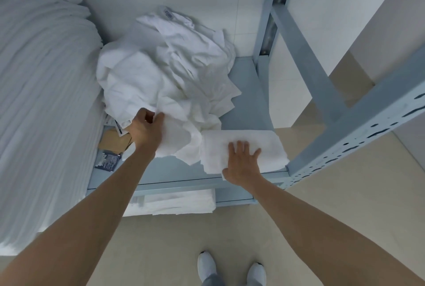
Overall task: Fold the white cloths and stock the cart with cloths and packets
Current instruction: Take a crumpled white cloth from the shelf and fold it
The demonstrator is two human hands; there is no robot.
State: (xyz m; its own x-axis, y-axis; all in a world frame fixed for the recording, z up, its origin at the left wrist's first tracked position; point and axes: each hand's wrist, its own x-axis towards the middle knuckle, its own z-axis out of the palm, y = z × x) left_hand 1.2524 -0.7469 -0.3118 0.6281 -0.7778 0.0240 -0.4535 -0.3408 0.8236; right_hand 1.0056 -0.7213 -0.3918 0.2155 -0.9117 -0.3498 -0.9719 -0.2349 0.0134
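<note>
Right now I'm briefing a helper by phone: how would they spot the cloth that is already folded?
Find the grey metal shelf with the crumpled white pile. At its front right corner lies the folded cloth, under the flat right hand. Unlike the pile, it is a smooth, flat rectangle.

The grey-blue metal shelf [248,92] carries a loose heap of white cloths [165,71] at its centre. A folded white cloth [264,140] lies flat at the front right corner, touching the heap. A tall stack of folded white linen [43,92] occupies the left side. Between stack and heap lie a brown packet [115,139] and a blue printed packet [108,161]. A lower shelf holds more folded white cloths [177,203]. The unit stands on a beige floor [333,205].
</note>
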